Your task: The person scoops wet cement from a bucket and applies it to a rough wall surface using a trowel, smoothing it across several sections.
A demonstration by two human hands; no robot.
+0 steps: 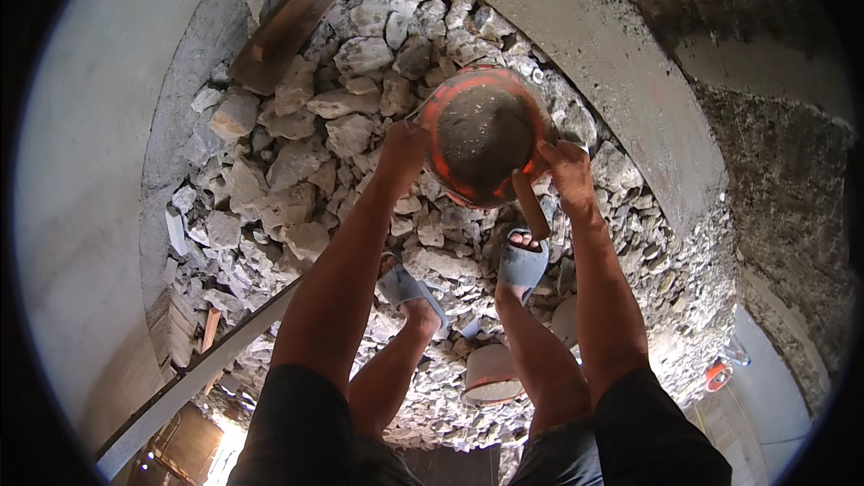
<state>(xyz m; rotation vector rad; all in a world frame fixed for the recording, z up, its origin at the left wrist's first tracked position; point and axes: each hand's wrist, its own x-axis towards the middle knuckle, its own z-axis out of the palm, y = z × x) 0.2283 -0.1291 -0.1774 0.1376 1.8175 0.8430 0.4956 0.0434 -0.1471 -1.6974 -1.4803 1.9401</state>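
A round bucket (pixel 434 146) with an orange-red, mortar-smeared rim is in front of me over the broken stones. Wet grey mortar (pixel 486 130) fills it almost to the rim. My left hand (pixel 402 157) is closed at the bucket's left side, where a thin wire-like handle shows. At the right side, my right hand (pixel 569 171) grips the rim with bent fingers. A brown wooden handle (pixel 531 205) sticks out over the near rim beside that hand; whatever tool it belongs to is hidden.
Rough loose rubble (pixel 351 135) lies under my sandalled feet. A brown board (pixel 290 29) rests at the far left, a long pale beam (pixel 202 376) at lower left. Another whitish bucket (pixel 491 371) stands behind my feet. Concrete walls (pixel 585 45) curve along both sides.
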